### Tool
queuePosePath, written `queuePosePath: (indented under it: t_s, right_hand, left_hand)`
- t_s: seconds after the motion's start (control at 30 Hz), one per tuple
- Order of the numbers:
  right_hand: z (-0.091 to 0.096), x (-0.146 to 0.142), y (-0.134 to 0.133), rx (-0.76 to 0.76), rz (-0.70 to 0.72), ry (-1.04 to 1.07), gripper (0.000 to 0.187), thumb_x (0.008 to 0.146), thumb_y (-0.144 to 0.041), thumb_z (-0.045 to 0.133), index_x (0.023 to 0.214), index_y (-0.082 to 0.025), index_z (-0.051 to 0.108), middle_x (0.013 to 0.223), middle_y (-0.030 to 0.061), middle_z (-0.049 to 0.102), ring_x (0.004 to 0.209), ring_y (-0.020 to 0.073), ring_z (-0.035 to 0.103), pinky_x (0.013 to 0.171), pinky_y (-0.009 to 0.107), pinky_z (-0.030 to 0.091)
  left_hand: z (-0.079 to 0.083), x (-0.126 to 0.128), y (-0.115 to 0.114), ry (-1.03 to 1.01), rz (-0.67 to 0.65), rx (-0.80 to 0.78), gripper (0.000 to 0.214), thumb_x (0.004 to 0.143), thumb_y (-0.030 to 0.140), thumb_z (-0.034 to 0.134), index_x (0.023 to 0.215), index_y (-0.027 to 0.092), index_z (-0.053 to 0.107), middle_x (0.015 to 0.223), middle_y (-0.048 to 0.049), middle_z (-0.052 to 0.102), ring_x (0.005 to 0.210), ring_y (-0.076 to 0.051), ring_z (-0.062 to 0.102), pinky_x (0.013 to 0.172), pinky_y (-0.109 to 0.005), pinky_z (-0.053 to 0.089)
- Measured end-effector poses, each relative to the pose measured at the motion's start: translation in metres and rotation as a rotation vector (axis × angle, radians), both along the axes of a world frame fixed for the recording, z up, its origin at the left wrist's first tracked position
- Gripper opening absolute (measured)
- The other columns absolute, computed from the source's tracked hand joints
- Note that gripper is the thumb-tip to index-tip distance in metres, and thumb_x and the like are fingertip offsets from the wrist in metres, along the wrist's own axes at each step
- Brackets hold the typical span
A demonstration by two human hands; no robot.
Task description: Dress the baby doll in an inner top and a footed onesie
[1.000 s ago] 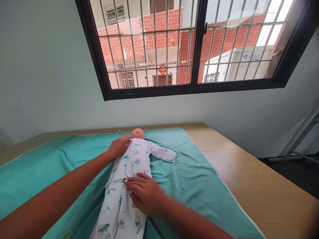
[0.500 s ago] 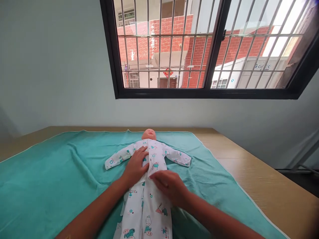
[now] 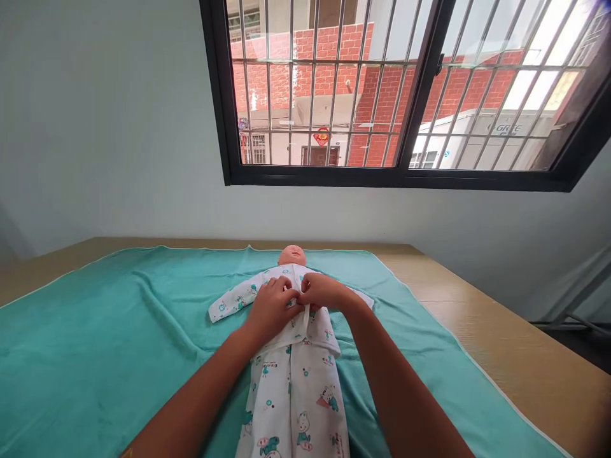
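A doll (image 3: 292, 255) lies on its back, wearing a white baby top (image 3: 267, 283) and white baby pants (image 3: 296, 388), both printed with teal and pink cartoon animals. My left hand (image 3: 274, 310) rests on the chest of the top, its fingers bent and pinching the front edge. From the right, my right hand (image 3: 327, 291) meets it, thumb and forefinger closed on the same front opening. The fingertips nearly touch, and what exactly lies between them is partly hidden. The lower hem of the top lies over the waist of the pants.
Under the doll a teal blanket (image 3: 119, 356) with a pale edge and some creases covers most of the wooden table (image 3: 458, 305). Behind stand a pale wall (image 3: 119, 127) and a black-framed window (image 3: 396, 177) with metal bars.
My right hand has moved from the lower hem up to the chest, beside my left hand. My left hand has gone from lying flat to pinching the top's front. The view has shifted slightly.
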State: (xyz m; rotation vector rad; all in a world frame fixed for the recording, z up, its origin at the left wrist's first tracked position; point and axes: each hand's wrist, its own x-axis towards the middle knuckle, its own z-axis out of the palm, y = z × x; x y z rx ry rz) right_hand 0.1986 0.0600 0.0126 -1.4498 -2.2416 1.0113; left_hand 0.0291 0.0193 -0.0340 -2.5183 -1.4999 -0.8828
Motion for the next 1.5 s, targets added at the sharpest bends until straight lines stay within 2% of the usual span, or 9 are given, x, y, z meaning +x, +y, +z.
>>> queuePosePath:
  t_s: [0.13,0.27,0.5,0.67,0.8,1.0,1.17,1.27,1.5]
  right_hand:
    - [-0.008,0.016,0.008,-0.169,0.047,0.212,0.018,0.070,-0.030,0.069,0.077,-0.017,0.057,0.065,0.0003,0.066,0.059,0.0137,0.062,0.055,0.023,0.048]
    - [-0.009,0.026,0.010,-0.261,0.083,0.247,0.027,0.071,-0.041,0.071,0.070,-0.016,0.059,0.062,0.0007,0.064,0.058,0.0121,0.060,0.056,0.022,0.047]
    - [-0.015,0.028,0.012,-0.218,0.169,0.381,0.030,0.077,-0.042,0.065,0.064,-0.015,0.060,0.056,-0.0019,0.057,0.052,0.0083,0.049,0.051,0.020,0.038]
    - [-0.019,0.025,0.011,-0.287,0.123,0.513,0.032,0.076,-0.043,0.068,0.065,-0.014,0.059,0.054,-0.0024,0.055,0.050,0.0075,0.049,0.049,0.019,0.038]
    - [-0.022,0.019,0.012,-0.367,0.092,0.577,0.034,0.073,-0.046,0.071,0.068,-0.015,0.059,0.055,-0.0003,0.060,0.051,0.0103,0.056,0.045,0.019,0.036]
    - [-0.026,0.019,0.015,-0.421,0.086,0.585,0.032,0.074,-0.044,0.071,0.072,-0.015,0.059,0.061,0.0039,0.067,0.059,0.0145,0.065,0.044,0.017,0.035]
    - [-0.027,0.018,0.015,-0.426,0.108,0.599,0.030,0.078,-0.043,0.066,0.074,-0.014,0.058,0.072,0.0089,0.072,0.061,0.0151,0.068,0.043,0.016,0.035]
    - [-0.025,0.017,0.014,-0.410,0.108,0.568,0.030,0.078,-0.043,0.066,0.074,-0.014,0.058,0.077,0.0115,0.074,0.062,0.0148,0.068,0.044,0.016,0.037]
    - [-0.027,0.014,0.016,-0.364,0.066,0.589,0.026,0.077,-0.038,0.065,0.067,-0.015,0.061,0.063,0.0032,0.068,0.050,0.0092,0.058,0.043,0.018,0.036]
  left_hand:
    - [0.011,0.002,0.007,-0.069,-0.104,-0.109,0.013,0.081,0.037,0.062,0.085,0.026,0.068,0.097,-0.0024,0.062,0.094,-0.020,0.054,0.080,-0.034,0.044]
    - [0.015,0.002,0.010,-0.138,-0.203,-0.243,0.009,0.077,0.032,0.065,0.081,0.024,0.064,0.092,0.0001,0.063,0.090,-0.018,0.055,0.077,-0.030,0.044]
    - [0.020,0.001,0.006,-0.247,-0.081,-0.319,0.013,0.080,0.032,0.055,0.073,0.021,0.059,0.079,-0.0001,0.063,0.073,-0.016,0.055,0.064,-0.028,0.041]
    - [0.028,-0.002,0.006,-0.522,-0.098,-0.543,0.024,0.080,0.043,0.056,0.076,0.019,0.060,0.076,0.0010,0.064,0.069,-0.015,0.055,0.061,-0.026,0.042]
    - [0.034,0.001,0.001,-0.674,-0.152,-0.647,0.024,0.078,0.041,0.059,0.081,0.017,0.061,0.081,-0.0010,0.066,0.076,-0.016,0.057,0.068,-0.027,0.043]
    - [0.036,0.006,-0.002,-0.857,-0.196,-0.710,0.011,0.075,0.027,0.060,0.078,0.018,0.055,0.074,0.0020,0.059,0.072,-0.013,0.052,0.068,-0.026,0.040]
    - [0.034,0.006,-0.001,-0.897,-0.238,-0.697,0.009,0.072,0.020,0.059,0.076,0.018,0.052,0.071,0.0038,0.057,0.069,-0.011,0.050,0.066,-0.024,0.037]
    - [0.033,0.006,-0.001,-0.977,-0.271,-0.770,0.011,0.071,0.021,0.060,0.077,0.018,0.051,0.067,0.0052,0.054,0.065,-0.010,0.048,0.063,-0.023,0.036]
    - [0.028,0.007,0.001,-0.963,-0.266,-0.765,0.011,0.069,0.018,0.060,0.077,0.018,0.051,0.065,0.0053,0.055,0.063,-0.010,0.049,0.062,-0.023,0.037]
